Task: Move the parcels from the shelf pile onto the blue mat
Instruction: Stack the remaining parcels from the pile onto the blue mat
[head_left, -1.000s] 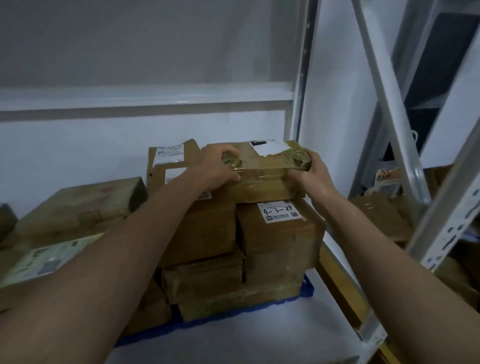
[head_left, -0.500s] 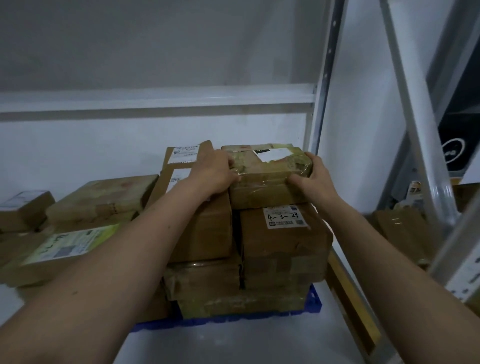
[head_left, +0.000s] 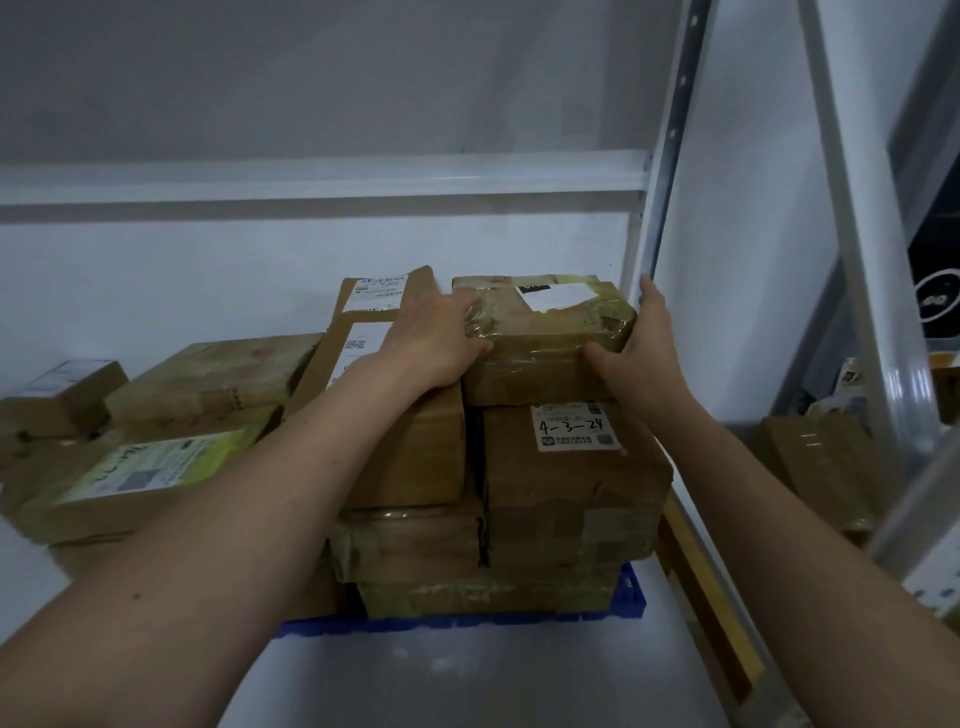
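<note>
A taped brown parcel with a white label lies on top of the right-hand stack. My left hand grips its left end and my right hand presses its right side, thumb on the front face. Under it sits a box marked "4-3-24". The stack rests on a blue mat, whose edge shows below the lowest boxes. Left of the top parcel, a tall box stands beneath my left wrist.
More parcels lie in a low pile on the left of the white shelf. A metal upright rises just behind my right hand. Further boxes sit on the neighbouring rack at right. Bare shelf surface spreads in front.
The view has shifted left and closer to the stack. Both hands stay on the top parcel; my right hand has slid further back along its right side.
</note>
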